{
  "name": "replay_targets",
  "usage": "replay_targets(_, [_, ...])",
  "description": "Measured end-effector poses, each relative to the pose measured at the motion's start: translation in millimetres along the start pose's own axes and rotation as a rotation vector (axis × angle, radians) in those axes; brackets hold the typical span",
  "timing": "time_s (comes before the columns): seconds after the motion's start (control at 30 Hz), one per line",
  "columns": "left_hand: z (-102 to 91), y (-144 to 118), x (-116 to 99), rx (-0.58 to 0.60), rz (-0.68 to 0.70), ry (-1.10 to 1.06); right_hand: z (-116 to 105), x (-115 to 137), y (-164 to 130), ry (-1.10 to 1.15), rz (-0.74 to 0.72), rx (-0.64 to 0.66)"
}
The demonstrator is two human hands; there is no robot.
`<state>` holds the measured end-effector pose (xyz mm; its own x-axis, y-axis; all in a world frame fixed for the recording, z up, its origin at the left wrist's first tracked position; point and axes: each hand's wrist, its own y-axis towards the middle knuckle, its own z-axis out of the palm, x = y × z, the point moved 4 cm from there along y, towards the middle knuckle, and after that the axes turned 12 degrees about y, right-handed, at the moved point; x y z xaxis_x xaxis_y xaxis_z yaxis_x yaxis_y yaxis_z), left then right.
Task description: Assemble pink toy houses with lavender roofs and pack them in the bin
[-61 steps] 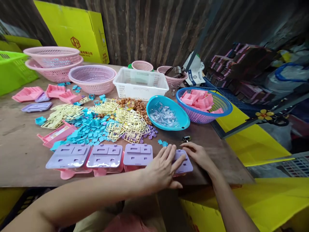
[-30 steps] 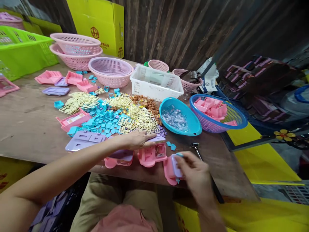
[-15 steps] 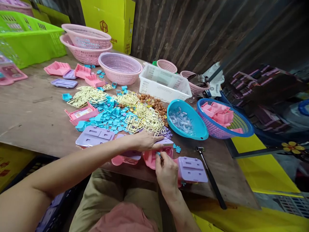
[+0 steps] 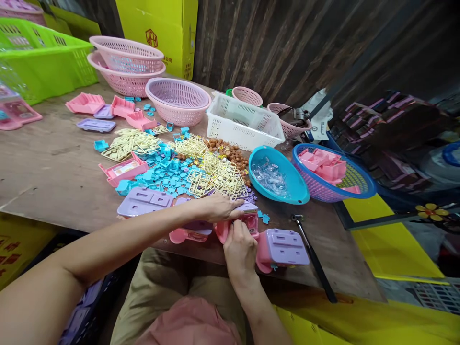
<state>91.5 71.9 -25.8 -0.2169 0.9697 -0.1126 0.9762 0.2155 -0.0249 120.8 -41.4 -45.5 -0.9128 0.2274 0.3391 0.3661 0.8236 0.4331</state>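
Pink toy casing [image 4: 247, 223] stands on its edge at the near side of the wooden table [image 4: 46, 177], with its open face turned towards the person. The left hand [image 4: 220, 207] lies flat over its lilac top, fingers together and pressing down to steady it. The right hand [image 4: 239, 249] is up against the open front, fingertips pinched at something small there (too small to make out).

A second ago this right hand was holding the neighbouring lilac-topped casing [image 4: 282, 249] off the table edge; that one now lies set down just to the right, untouched, and the right hand has moved across to the casing under the left palm. So the work has shifted from one unit to the next in the row, and two more lilac-lidded units [image 4: 143, 201] wait further left.

Behind the hands lie a heap of turquoise pieces [image 4: 161, 175], cream sprue frames [image 4: 219, 179] and small brown bits [image 4: 230, 153]. A turquoise bowl [image 4: 287, 191] holds clear parts, a blue-rimmed basket [image 4: 359, 189] holds pink casings, and a dark-handled tool [image 4: 312, 256] lies near the right-hand casing.
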Motion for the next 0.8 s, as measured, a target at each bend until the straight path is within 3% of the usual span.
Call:
replay_targets(0.13, [-4.7, -3.6, -8.7, 0.058, 0.008, 0.092, -14.3, -20.3, 1.8, 0.130, 0.004, 0.125])
replay_targets(0.23, [-7.5, -7.2, -21.5, 0.037, -0.044, 0.138, -45.2, -69.2, 25.1, 0.246, 0.072, 0.265])
replay_targets(0.27, [-7.3, -7.6, -27.8, 0.009, -0.047, 0.148, -57.7, -91.4, 37.2, 0.222, 0.146, 0.252])
replay_targets(0.37, [-2.7, -6.9, -48.3, -0.079, -0.016, 0.172, -68.6, -141.9, 70.3, 0.256, 0.193, 0.539])
replay_targets(0.47, [3.5, -10.0, -56.7, -0.093, -0.010, 0.156, -54.6, -162.6, 90.3, 0.327, 0.134, 0.754])
replay_targets(0.53, [4.4, -20.3, -50.0, -0.095, -0.016, 0.147, -38.5, -164.5, 95.8, 0.371, 0.082, 0.854])
replay_targets(0.63, [3.5, -50.5, -23.1, -0.100, -0.072, 0.181, -18.6, -163.4, 98.6, 0.407, 0.015, 0.928])
replay_targets(0.8, [6.3, -97.9, 18.4, -0.075, -0.143, 0.197, -7.6, -160.6, 97.4, 0.435, -0.041, 0.911])
